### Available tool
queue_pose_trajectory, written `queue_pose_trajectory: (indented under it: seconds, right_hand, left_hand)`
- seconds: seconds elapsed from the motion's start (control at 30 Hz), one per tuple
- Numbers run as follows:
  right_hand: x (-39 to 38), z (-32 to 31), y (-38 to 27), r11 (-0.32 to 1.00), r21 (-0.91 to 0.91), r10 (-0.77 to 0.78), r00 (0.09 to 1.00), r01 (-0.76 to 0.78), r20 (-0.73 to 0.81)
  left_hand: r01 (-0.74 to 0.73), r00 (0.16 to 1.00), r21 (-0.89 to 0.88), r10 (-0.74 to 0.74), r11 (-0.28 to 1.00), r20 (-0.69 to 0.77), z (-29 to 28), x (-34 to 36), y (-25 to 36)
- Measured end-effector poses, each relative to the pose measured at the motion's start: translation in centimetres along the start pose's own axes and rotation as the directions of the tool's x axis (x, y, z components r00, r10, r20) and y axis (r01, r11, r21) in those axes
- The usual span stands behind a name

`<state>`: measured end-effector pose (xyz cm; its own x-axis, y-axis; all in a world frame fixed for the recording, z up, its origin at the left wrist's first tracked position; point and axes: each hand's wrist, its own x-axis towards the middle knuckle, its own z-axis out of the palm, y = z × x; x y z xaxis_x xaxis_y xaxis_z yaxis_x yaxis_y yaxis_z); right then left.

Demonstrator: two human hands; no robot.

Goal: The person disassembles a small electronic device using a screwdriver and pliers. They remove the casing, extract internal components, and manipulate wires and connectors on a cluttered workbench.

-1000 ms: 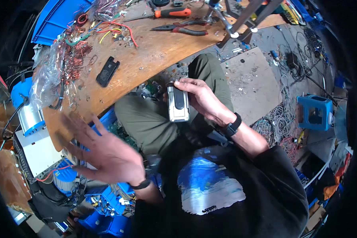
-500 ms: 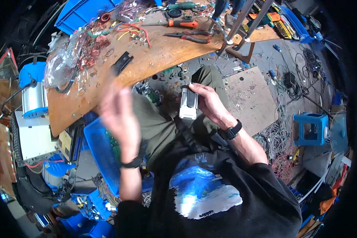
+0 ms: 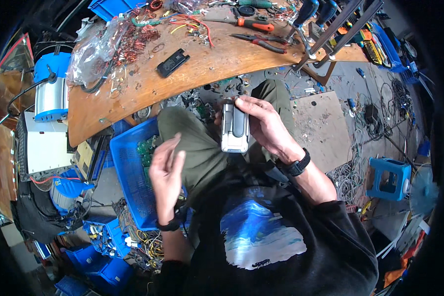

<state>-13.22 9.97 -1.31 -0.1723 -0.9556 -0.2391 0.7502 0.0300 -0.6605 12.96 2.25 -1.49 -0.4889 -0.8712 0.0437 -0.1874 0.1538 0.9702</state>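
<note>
My right hand grips a small silver handheld device with a dark rounded panel on its face. It looks like an old mobile phone, but I cannot tell for sure. The thumb presses near its top end, and the device is held above my lap. My left hand is empty, its fingers spread and thumb apart, over my left thigh beside the blue crate. On the wooden bench lies a black oblong plastic part, near the bench's front edge and apart from both hands.
Red-handled pliers, an orange-handled tool and copper wire scraps litter the bench. A blue crate with green circuit boards stands at my left. Cables and a blue stool are on the right.
My left hand has drawn back from the bench edge toward my lap and slowed. The black plastic part is in view on the bench in both frames. My right hand keeps holding the device.
</note>
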Motion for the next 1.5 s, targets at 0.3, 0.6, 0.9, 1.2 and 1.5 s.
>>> queue_pose_trajectory:
  seconds: [0.3,0.6,0.9,1.2,1.5]
  right_hand:
    - [0.3,-0.1,-1.8,0.995,-0.083,-0.067,0.997,0.063,-0.044]
    - [3.0,-0.7,-2.4,0.999,0.004,-0.036,0.999,0.036,-0.032]
    - [5.6,-2.5,-2.0,0.998,-0.053,-0.037,0.999,0.037,0.007]
    - [5.7,-3.1,-2.0,0.998,-0.058,-0.036,0.999,0.035,-0.020]
    - [5.2,-3.0,-1.8,0.998,-0.057,-0.039,0.999,0.039,-0.002]
  left_hand:
    - [0.212,0.953,-0.371,-0.108,0.904,0.282,7.2,3.9,2.2]
    - [0.178,0.960,-0.340,-0.087,0.923,0.266,7.6,6.5,1.8]
    - [0.227,0.959,-0.304,-0.158,0.925,0.235,7.9,8.2,1.0]
    - [0.260,0.955,-0.279,-0.202,0.924,0.219,8.5,8.4,1.0]
    - [0.267,0.954,-0.293,-0.208,0.918,0.217,8.7,7.7,0.8]
